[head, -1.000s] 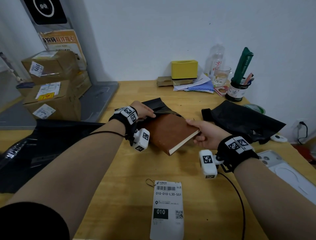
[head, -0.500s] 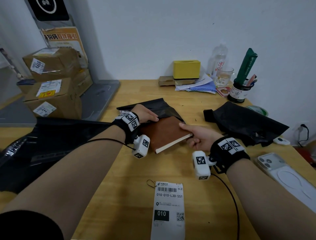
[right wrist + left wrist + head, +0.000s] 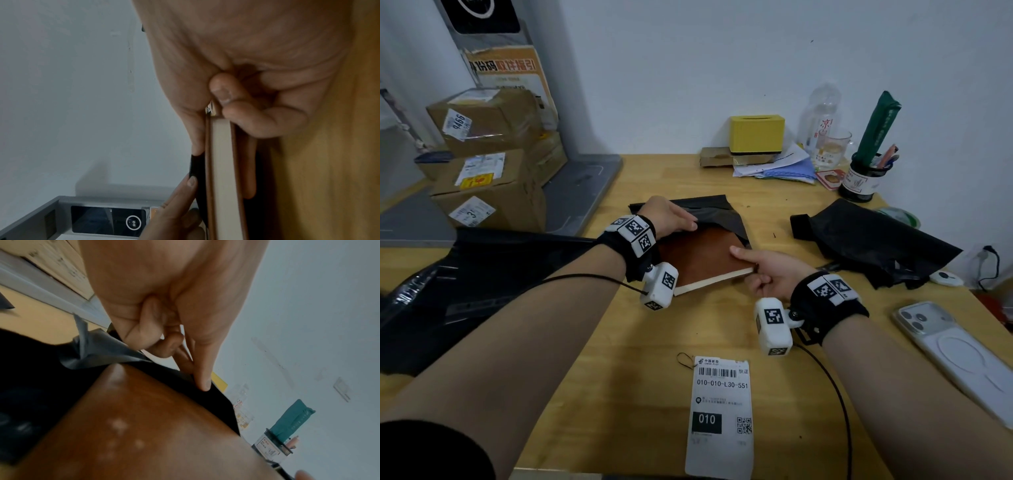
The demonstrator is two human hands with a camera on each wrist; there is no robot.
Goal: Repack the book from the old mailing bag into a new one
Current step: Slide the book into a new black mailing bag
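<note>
A brown book (image 3: 698,258) lies half inside a black mailing bag (image 3: 717,214) on the wooden table (image 3: 619,359). My left hand (image 3: 671,216) pinches the bag's upper flap (image 3: 205,395) and holds its mouth up over the book (image 3: 144,426). My right hand (image 3: 767,270) grips the book's near right corner, thumb on the cover and fingers underneath; the right wrist view shows the page edge (image 3: 222,162) between them. A second, crumpled black bag (image 3: 866,240) lies to the right.
A printed shipping label (image 3: 719,411) lies near the front edge. A phone (image 3: 955,349) is at the right, a large black plastic sheet (image 3: 465,284) at the left. Cardboard parcels (image 3: 489,164), a yellow box (image 3: 756,133), a bottle, glass and pen cup line the back.
The book has slid away from me, deeper into the black bag, pushed by my right hand. My left hand has kept hold of the bag's flap.
</note>
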